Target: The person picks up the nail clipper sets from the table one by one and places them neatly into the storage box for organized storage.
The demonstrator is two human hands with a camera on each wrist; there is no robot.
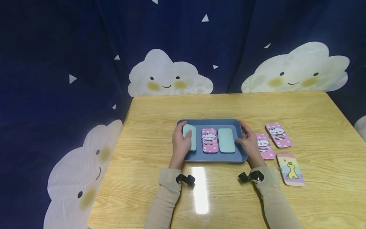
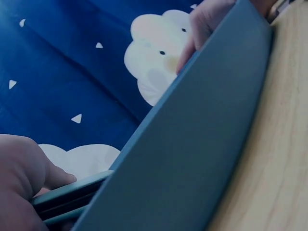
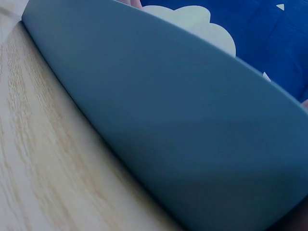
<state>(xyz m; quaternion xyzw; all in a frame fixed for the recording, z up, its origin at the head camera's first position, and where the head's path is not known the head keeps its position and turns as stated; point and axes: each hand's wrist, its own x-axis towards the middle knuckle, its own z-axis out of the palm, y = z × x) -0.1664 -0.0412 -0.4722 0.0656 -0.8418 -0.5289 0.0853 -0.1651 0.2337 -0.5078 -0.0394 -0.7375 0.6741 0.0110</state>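
Now left fingers point(image 1: 180, 125) pinch a mint tin point(image 1: 193, 141) at the left end of the tray point(image 1: 210, 156), short of the worktop point(image 1: 134, 178)'s far edge; right fingers point(image 1: 245, 127) grip the opposite rim, presumably for steadiness.

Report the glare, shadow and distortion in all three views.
Head view: a white glare streak on the table, just nearer than the blue tray; left wrist view: dim, with the left hand shadowed and soft in detail; right wrist view: the tray's wall darkens lower down, its edges bowed, perhaps by the lens.
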